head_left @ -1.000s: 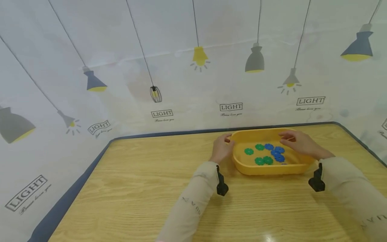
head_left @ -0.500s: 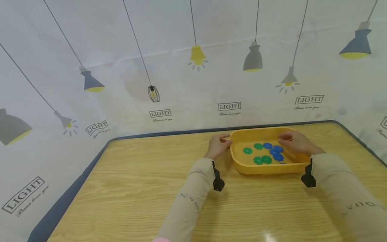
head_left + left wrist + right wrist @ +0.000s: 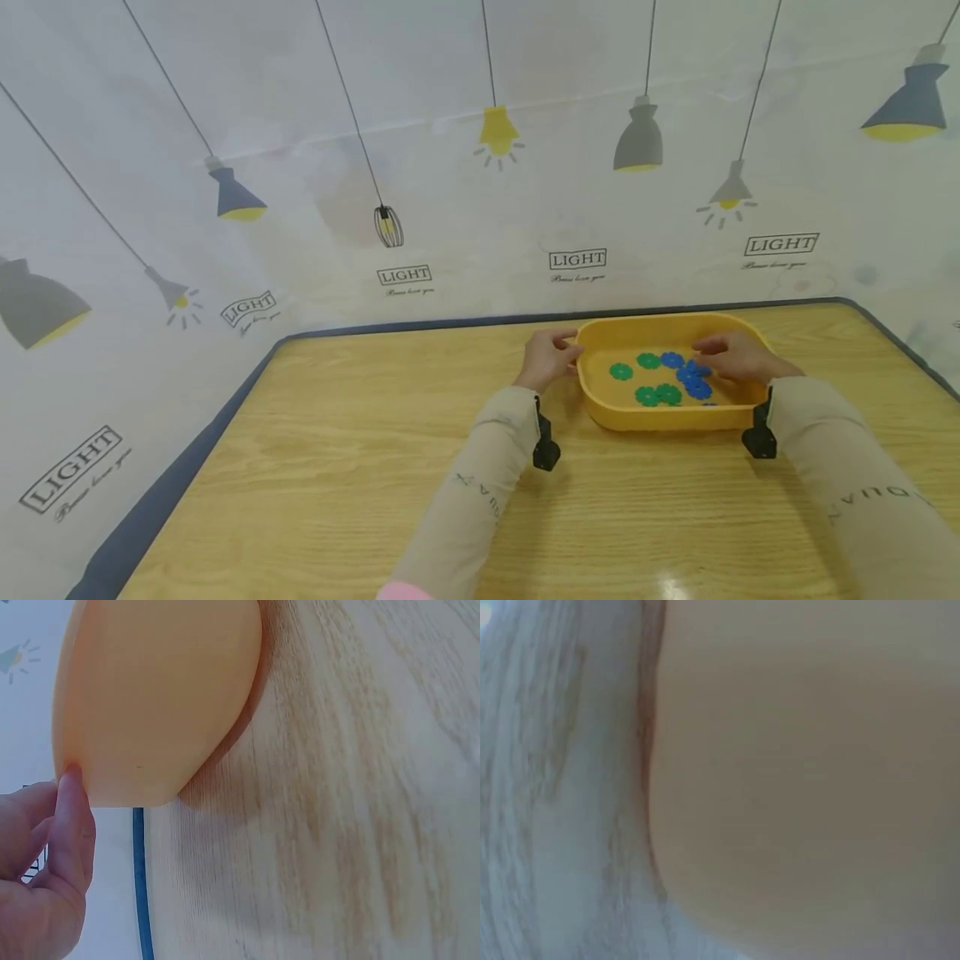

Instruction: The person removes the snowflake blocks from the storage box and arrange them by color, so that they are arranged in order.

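A yellow plastic tub (image 3: 675,419) stands near the back of the table. My left hand (image 3: 546,360) is at its left end, thumb and finger pinching the rim; the left wrist view shows the thumb (image 3: 73,795) against the outer wall. Over the tub's right side my right hand (image 3: 738,357) reaches in, fingers loosely bent just above a cluster of blue flower-shaped plastic pieces (image 3: 697,388). Whether its fingertips touch the top blue piece I cannot tell. Green flower-shaped pieces (image 3: 621,372) lie on the tub floor, more to the left. Only the tub's blurred outer wall (image 3: 795,787) shows in the right wrist view.
The wooden table (image 3: 360,467) has a dark blue edge strip (image 3: 420,326) along its back and sides. Behind it hangs a pale wall covering (image 3: 450,183) printed with lamps. Black camera mounts (image 3: 546,450) sit at both wrists.
My right hand has lowered slightly toward the blue pieces. My left hand has stayed at the tub's left rim, and the plastic pieces lie much as before.
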`<state>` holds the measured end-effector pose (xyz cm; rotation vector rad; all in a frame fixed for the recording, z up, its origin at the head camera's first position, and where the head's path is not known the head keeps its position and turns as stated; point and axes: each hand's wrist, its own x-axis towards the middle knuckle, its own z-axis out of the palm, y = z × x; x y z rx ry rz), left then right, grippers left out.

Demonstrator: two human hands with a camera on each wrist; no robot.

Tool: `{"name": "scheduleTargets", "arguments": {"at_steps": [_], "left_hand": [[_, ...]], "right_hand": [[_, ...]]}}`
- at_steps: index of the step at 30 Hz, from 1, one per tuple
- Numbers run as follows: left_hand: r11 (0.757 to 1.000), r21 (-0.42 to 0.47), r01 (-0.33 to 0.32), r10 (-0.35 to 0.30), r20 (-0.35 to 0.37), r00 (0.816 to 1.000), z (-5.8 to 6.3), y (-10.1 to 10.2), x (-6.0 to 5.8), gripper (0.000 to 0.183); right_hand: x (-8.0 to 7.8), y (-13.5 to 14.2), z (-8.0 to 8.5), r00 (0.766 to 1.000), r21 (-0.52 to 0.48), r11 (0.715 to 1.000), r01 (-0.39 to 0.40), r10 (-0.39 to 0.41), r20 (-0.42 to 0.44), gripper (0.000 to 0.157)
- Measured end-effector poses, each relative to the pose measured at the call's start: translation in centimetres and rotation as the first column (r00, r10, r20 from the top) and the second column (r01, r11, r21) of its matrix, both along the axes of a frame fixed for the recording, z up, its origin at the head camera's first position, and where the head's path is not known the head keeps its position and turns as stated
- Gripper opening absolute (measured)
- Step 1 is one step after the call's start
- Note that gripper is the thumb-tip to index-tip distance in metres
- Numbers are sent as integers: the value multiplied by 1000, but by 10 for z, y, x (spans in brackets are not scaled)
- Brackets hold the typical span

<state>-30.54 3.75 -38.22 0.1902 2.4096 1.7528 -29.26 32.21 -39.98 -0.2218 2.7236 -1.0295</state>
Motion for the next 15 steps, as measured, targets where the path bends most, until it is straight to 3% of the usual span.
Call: {"name": "scheduleTargets", "arguments": {"at_steps": [7, 15], "left_hand": [[1000, -21, -5, 5, 3, 1000, -2, 1, -2, 37], [999, -41, -9, 9, -3, 1000, -6, 3, -5, 36]], "right_hand": [[-1, 2, -3, 994, 93, 992, -80, 87, -69, 42], [-1, 1, -2, 997, 116, 991, -68, 70, -18, 40]]}}
